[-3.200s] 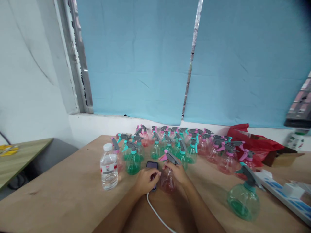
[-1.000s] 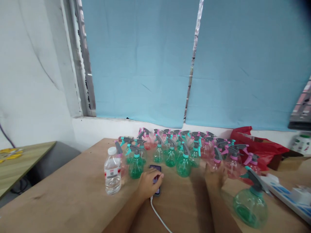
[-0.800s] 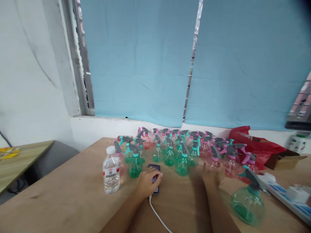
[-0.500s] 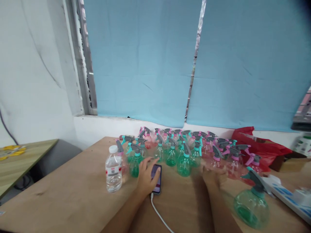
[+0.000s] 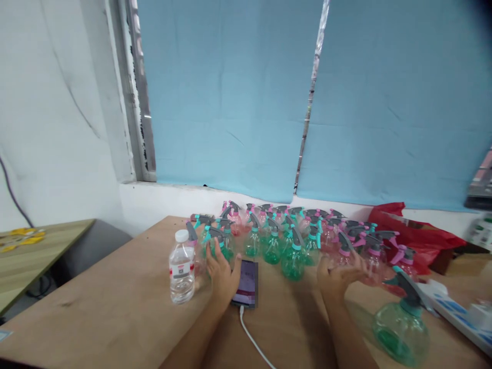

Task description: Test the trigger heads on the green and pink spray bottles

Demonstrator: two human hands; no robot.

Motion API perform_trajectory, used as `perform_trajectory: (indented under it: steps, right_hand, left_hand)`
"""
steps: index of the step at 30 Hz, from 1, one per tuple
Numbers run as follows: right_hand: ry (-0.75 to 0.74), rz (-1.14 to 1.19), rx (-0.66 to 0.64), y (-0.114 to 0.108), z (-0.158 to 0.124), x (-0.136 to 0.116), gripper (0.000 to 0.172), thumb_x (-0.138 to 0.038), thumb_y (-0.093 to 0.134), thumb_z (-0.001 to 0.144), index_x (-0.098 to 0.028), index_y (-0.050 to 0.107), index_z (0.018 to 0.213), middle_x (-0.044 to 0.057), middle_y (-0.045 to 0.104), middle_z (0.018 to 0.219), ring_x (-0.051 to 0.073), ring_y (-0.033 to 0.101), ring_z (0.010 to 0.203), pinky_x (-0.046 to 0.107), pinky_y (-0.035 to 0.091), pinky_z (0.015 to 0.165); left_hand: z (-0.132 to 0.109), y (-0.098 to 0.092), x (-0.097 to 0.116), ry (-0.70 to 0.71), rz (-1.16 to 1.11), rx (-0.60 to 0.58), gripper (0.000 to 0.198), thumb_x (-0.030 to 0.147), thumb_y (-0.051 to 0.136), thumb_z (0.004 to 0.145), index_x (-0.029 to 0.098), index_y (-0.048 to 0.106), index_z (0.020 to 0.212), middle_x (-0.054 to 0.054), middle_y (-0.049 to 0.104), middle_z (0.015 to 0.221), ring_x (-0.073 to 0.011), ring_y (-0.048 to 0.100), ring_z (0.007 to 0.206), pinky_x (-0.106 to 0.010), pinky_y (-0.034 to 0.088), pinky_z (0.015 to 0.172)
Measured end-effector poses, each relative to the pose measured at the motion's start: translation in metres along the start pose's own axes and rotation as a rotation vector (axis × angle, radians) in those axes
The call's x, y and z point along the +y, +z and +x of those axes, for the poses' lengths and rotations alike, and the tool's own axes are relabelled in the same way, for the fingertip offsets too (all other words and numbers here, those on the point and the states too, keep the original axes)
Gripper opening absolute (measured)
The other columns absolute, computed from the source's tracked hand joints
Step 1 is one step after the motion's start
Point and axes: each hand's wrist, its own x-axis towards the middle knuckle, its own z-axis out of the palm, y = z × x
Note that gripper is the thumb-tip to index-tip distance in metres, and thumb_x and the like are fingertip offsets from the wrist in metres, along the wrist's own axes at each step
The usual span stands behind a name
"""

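At eleven o'clock the left hand (image 5: 223, 277), fingers apart, is before a round green plastic spray bottle (image 5: 216, 234); at one, the right hand (image 5: 338, 277) is by a round pink plastic sprayer (image 5: 345, 249), whether gripping I cannot tell.

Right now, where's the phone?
In the head view, the phone lies low in the middle on the wooden table, just right of the left hand, with a white cable at its near end.

Left forearm (image 5: 195, 330) slanting forward and inward, left hand (image 5: 222, 274) back uppermost, fingers extended and spread, thumb set apart; right forearm (image 5: 348, 325) extended forward, right hand (image 5: 338, 277) with thumb and fingers parted, both hands bare, well separated
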Motion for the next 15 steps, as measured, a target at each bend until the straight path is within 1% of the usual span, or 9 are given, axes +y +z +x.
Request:
perform_trajectory:
  steps: [2, 3, 6, 9, 11, 13, 14, 15]
  right_hand:
    - [-0.068, 0.008, 0.066, -0.002, 0.001, -0.018, 0.063, -0.032, 0.067, 0.088, -0.010, 0.043, 0.142, 0.025, 0.046, 0.134, 0.045, 0.042, 0.130, 0.075, 0.034, 0.107]
    - [-0.100, 0.033, 0.069, -0.002, 0.000, -0.028, 0.061, -0.032, 0.067, 0.089, -0.012, 0.044, 0.142, 0.023, 0.047, 0.132, 0.043, 0.045, 0.128, 0.072, 0.037, 0.107]
    - [-0.169, 0.162, -0.007, 0.000, -0.009, -0.058, 0.057, -0.029, 0.066, 0.091, -0.014, 0.043, 0.141, 0.019, 0.045, 0.131, 0.036, 0.048, 0.125, 0.065, 0.042, 0.106]
    - [-0.184, 0.290, -0.176, 0.004, -0.025, -0.082, 0.054, -0.026, 0.062, 0.093, -0.016, 0.041, 0.142, 0.018, 0.046, 0.131, 0.034, 0.049, 0.127, 0.060, 0.043, 0.106]
    - [-0.213, 0.354, -0.290, 0.006, -0.035, -0.092, 0.044, -0.025, 0.058, 0.095, -0.018, 0.047, 0.137, 0.015, 0.054, 0.124, 0.031, 0.054, 0.120, 0.056, 0.046, 0.102]
    - [-0.239, 0.409, -0.486, 0.006, -0.044, -0.099, 0.027, -0.023, 0.053, 0.097, -0.022, 0.058, 0.123, 0.009, 0.065, 0.107, 0.027, 0.063, 0.103, 0.047, 0.049, 0.094]
    - [-0.226, 0.435, -0.610, 0.006, -0.048, -0.101, 0.022, -0.022, 0.050, 0.098, -0.023, 0.063, 0.116, 0.006, 0.067, 0.096, 0.024, 0.065, 0.091, 0.041, 0.050, 0.087]
    - [-0.194, 0.458, -0.734, 0.007, -0.052, -0.103, 0.021, -0.023, 0.048, 0.099, -0.023, 0.066, 0.109, 0.003, 0.068, 0.086, 0.021, 0.065, 0.080, 0.036, 0.050, 0.079]
  left_hand:
    - [0.000, 0.003, -0.002, -0.056, 0.019, -0.030, 0.084, 0.049, 0.052, 0.100, 0.015, 0.012, 0.165, -0.029, 0.017, 0.165, -0.0454, 0.021, 0.155, -0.067, 0.030, 0.117]
    - [0.000, 0.005, -0.004, -0.087, 0.028, -0.043, 0.085, 0.049, 0.052, 0.099, 0.015, 0.012, 0.166, -0.029, 0.017, 0.165, -0.0457, 0.021, 0.154, -0.068, 0.030, 0.117]
    - [0.000, 0.009, -0.007, -0.167, 0.056, -0.075, 0.087, 0.047, 0.055, 0.097, 0.015, 0.011, 0.166, -0.029, 0.021, 0.165, -0.0455, 0.026, 0.153, -0.067, 0.028, 0.118]
    - [0.000, 0.010, -0.009, -0.197, 0.106, -0.114, 0.089, 0.044, 0.056, 0.097, 0.015, 0.008, 0.166, -0.029, 0.027, 0.163, -0.0453, 0.029, 0.151, -0.066, 0.031, 0.116]
    - [0.000, 0.009, -0.010, -0.199, 0.152, -0.137, 0.088, 0.040, 0.055, 0.097, 0.014, 0.007, 0.166, -0.030, 0.031, 0.160, -0.0455, 0.032, 0.149, -0.066, 0.033, 0.115]
    - [0.000, 0.009, -0.010, -0.204, 0.205, -0.152, 0.085, 0.036, 0.055, 0.097, 0.012, 0.010, 0.165, -0.030, 0.037, 0.156, -0.0463, 0.038, 0.144, -0.065, 0.035, 0.113]
    - [0.000, 0.009, -0.010, -0.210, 0.227, -0.155, 0.083, 0.036, 0.055, 0.097, 0.011, 0.013, 0.165, -0.030, 0.040, 0.153, -0.0467, 0.042, 0.141, -0.065, 0.035, 0.111]
    - [-0.001, 0.009, -0.010, -0.216, 0.243, -0.156, 0.081, 0.035, 0.055, 0.097, 0.011, 0.016, 0.164, -0.030, 0.043, 0.150, -0.0468, 0.044, 0.138, -0.064, 0.036, 0.110]
